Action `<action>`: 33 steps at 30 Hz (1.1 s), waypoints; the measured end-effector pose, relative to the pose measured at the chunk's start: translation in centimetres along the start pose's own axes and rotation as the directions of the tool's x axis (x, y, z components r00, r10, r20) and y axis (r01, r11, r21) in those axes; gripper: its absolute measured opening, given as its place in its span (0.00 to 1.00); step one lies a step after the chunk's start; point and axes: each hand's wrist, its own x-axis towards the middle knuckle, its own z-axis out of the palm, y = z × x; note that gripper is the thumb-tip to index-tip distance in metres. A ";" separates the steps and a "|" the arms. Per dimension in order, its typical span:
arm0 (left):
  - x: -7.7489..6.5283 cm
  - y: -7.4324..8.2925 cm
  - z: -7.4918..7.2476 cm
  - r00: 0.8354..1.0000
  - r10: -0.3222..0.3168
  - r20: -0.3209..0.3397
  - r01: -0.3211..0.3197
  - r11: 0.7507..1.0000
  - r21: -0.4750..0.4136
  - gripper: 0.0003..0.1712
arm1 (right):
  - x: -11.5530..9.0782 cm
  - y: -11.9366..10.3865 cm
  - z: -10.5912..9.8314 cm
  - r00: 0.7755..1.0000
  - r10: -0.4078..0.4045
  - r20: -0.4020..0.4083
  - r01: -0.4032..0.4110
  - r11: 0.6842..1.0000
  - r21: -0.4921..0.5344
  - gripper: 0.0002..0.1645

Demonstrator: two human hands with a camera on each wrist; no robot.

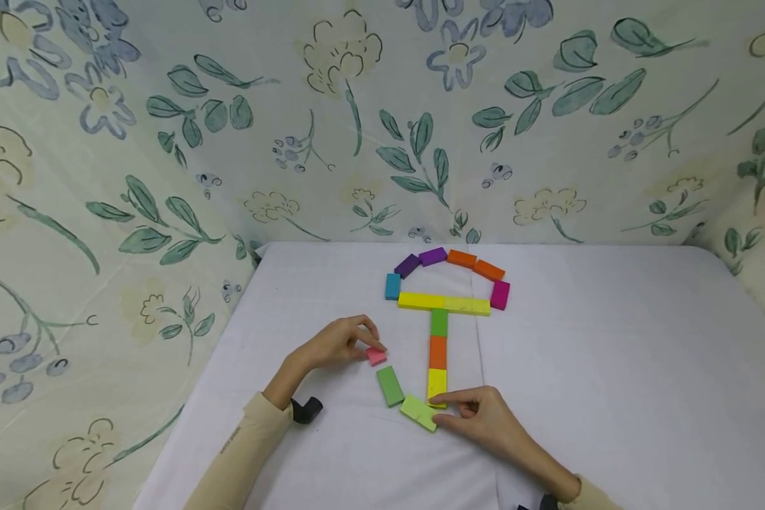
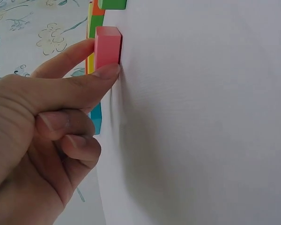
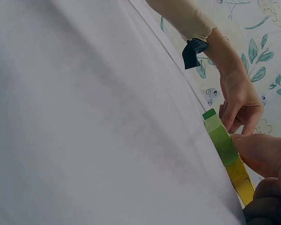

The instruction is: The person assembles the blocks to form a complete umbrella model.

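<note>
My left hand (image 1: 343,341) pinches a small pink block (image 1: 376,355) between thumb and fingertips, low over the white cloth. In the left wrist view the pink block (image 2: 107,47) stands out past the thumb tip. Just below it lies a green block (image 1: 390,386). A light green block (image 1: 417,413) sits slanted beside that one. My right hand (image 1: 484,418) holds its right end with thumb and index finger, the index tip against the lower end of a yellow block (image 1: 437,384). In the right wrist view the thumb partly hides this contact.
Above the yellow block, an orange block (image 1: 438,352) and a green one (image 1: 439,322) form a column. It meets a yellow bar (image 1: 421,301). An arch of blue, purple, orange and magenta blocks (image 1: 500,295) curves over the bar. Floral cloth (image 1: 357,106) hangs behind the table.
</note>
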 end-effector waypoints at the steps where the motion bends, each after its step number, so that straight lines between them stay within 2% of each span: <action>1: 0.0 0.0 0.0 1.000 -0.003 0.001 0.003 1.000 0.000 0.16 | 0.0 0.0 0.0 1.000 -0.002 0.001 0.002 1.000 -0.001 0.16; 14: -0.3 -0.5 0.1 1.000 0.021 -0.007 -0.020 1.000 0.013 0.19 | 0.0 0.1 0.1 1.000 -0.007 -0.020 0.007 1.000 -0.019 0.16; 20: -0.5 -0.6 0.1 0.999 0.045 -0.008 -0.046 0.999 -0.027 0.19 | 0.0 0.0 0.2 1.000 -0.005 -0.011 0.005 1.000 -0.011 0.15; 33: -0.5 -1.0 0.2 0.999 0.040 -0.006 -0.040 0.996 -0.080 0.17 | 0.1 0.2 0.1 1.000 -0.017 -0.012 0.017 1.000 -0.019 0.15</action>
